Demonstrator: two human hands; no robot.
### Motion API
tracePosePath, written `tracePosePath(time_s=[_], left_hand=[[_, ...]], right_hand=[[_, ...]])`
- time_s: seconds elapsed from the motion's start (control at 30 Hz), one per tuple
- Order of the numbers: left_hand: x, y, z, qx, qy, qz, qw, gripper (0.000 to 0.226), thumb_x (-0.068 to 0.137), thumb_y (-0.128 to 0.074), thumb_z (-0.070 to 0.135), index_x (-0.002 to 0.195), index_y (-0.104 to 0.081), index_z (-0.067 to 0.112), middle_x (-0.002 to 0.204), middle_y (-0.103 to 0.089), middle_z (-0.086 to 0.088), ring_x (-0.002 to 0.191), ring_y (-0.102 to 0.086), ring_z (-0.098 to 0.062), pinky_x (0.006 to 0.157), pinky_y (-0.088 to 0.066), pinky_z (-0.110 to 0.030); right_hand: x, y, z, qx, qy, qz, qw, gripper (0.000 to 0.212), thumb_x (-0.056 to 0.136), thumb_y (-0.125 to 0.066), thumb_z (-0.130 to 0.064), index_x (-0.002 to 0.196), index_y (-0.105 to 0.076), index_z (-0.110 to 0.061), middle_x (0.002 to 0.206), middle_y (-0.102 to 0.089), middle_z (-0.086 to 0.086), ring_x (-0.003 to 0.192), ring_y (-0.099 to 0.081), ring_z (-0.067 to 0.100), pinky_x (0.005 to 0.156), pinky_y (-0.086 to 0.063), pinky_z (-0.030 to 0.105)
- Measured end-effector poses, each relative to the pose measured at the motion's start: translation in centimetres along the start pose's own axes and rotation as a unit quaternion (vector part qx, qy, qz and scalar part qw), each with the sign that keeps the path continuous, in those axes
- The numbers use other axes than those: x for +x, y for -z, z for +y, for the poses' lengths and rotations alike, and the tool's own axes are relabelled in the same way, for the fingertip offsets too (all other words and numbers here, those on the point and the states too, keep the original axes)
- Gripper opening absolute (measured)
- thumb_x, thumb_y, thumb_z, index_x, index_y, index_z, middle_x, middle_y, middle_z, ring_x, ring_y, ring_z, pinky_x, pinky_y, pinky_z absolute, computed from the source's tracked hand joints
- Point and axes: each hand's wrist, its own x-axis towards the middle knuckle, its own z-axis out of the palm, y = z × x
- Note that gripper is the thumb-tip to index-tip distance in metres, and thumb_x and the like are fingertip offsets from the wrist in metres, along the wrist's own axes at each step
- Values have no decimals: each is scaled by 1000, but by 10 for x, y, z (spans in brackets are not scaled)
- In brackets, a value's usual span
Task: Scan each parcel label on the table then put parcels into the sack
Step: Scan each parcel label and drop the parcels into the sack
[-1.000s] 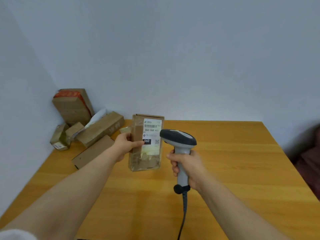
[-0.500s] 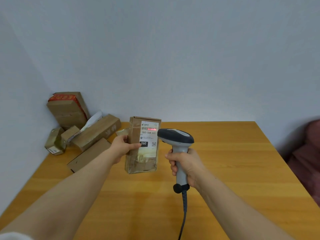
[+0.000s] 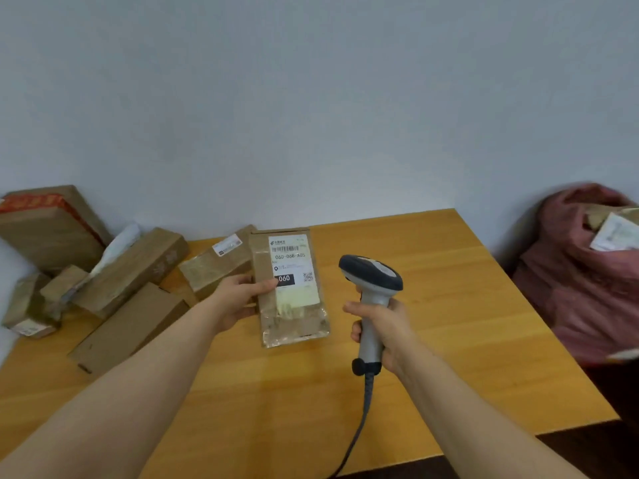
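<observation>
— Entry one: left hand point(image 3: 238, 299)?
— Gripping parcel point(image 3: 294, 319) by its left edge. Thumb across the front, tip at the black "060" patch. Fingers behind, hidden.

— Parcel itself?
— Brown, flat, wrapped in clear film. Tipped up over table point(image 3: 466, 305), front to camera. Lower edge on the wood or just above it: cannot tell. White label point(image 3: 290, 257) on upper half, with barcode, "060-06B-A05" and a small QR square.

— Right hand point(image 3: 387, 326)?
— Closed in a full fist round the handle of scanner point(image 3: 371, 281). Grey head with dark rim, just right of parcel, apart from it. Cable point(image 3: 359, 423) running down from the handle base, past the near table edge.

— Further out, left side?
— Pile at the table's far-left corner, against the wall. Taped box point(image 3: 218, 264) with small white sticker, just behind left hand. Long box point(image 3: 138, 267), tilted, with white pouch point(image 3: 119, 245) wedged beside it. Flat box point(image 3: 128, 326) lying nearest the camera. Big box point(image 3: 48, 229) with red tape, leaning at the back. Small box point(image 3: 26, 311) at the far left.

— Right side?
— Sack point(image 3: 581, 292), dull red, standing off the table's right edge, well apart from parcel. Mouth open, one labelled box point(image 3: 615, 233) showing inside.
</observation>
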Motion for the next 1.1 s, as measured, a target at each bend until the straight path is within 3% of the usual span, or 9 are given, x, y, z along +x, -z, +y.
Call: tracePosePath(time_s=[0.13,0.37,0.47,0.67,0.8,0.9,0.97,1.0,1.1], left_hand=[[-2,-66,1,-25,20,-75,997,48,76,-73,17,120,-59,2,112,-70,-12,101,-66,-26,75,-56,-37],[-25,-238,0,8,39,-185,982,55,73,-72,26,122,-59,5,111,-70,-9,98,-67,-22,74,-56,-34],[-38,-322,-4,13,53,-234,971,56,71,-73,27,121,-59,5,113,-70,-11,102,-67,-24,78,-57,-36],[-73,-466,-9,98,79,-312,942,46,69,-76,17,112,-62,8,98,-71,-8,91,-65,-21,96,-48,-42],[-64,-539,15,110,42,-299,947,44,73,-74,17,114,-63,4,102,-73,-9,93,-69,-19,80,-57,-32],[-47,-596,36,216,-57,-249,942,27,82,-74,14,106,-64,7,96,-72,-6,87,-69,-18,71,-56,-27],[-25,-633,51,323,-172,-173,914,22,80,-77,18,93,-61,12,90,-66,-3,84,-65,-20,72,-54,-31],[-12,-651,59,378,-226,-137,887,26,78,-78,22,96,-60,13,94,-65,-3,90,-64,-23,78,-51,-33],[35,-713,82,462,-310,-75,828,49,81,-74,27,122,-55,9,116,-63,-10,111,-57,-30,89,-43,-34]], right_hand=[[-1,74,7,17,-5,57,998,39,74,-79,1,108,-59,0,60,-55,7,44,-47,18,48,-47,29],[-29,216,-9,54,35,76,995,37,68,-85,-4,89,-55,-3,54,-54,6,44,-46,19,47,-45,30],[-39,290,-21,80,56,134,986,32,70,-83,-2,86,-55,-3,50,-53,5,43,-46,18,48,-45,30],[-50,404,-51,173,89,227,954,28,73,-80,0,89,-57,1,52,-55,8,38,-47,14,45,-45,28],[-47,458,-66,221,92,240,941,30,76,-80,-7,98,-60,0,63,-59,10,43,-50,14,43,-48,25],[-39,496,-71,227,86,269,932,28,78,-76,-2,99,-59,4,56,-54,10,43,-47,17,39,-43,24],[-33,520,-74,222,76,288,929,32,77,-76,0,103,-60,8,60,-52,13,43,-47,18,40,-43,26],[-30,532,-77,220,70,294,927,32,77,-76,0,104,-60,9,64,-54,15,44,-48,17,40,-44,26],[-10,569,-92,222,61,308,923,20,78,-74,2,93,-63,10,78,-61,26,42,-48,16,43,-43,28]])
